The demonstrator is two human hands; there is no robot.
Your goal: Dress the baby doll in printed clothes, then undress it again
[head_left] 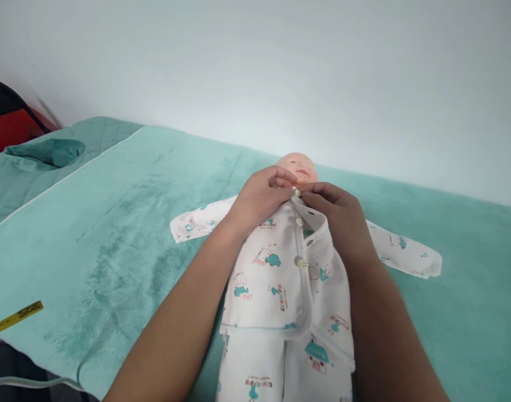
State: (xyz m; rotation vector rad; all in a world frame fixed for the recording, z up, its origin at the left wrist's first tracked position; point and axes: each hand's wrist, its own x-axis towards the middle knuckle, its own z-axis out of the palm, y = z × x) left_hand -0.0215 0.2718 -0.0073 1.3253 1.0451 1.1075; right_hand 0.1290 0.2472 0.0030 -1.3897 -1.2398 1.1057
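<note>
Teal plush cloth [125,223] spreads beneath a bald, smooth-headed doll [298,162], dressed in a white animal-print fabric jacket [259,285]; your left hand [261,192] and right hand [339,212] pinch its neckline, fingertips closed by a round cream button [297,192].

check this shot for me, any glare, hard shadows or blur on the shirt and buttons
Head view: light looks soft, no strong glare on the shirt or buttons; head view: the right hand looks darker than the left hand; head view: no obvious motion blur, though the fine print is too small to read.
</note>
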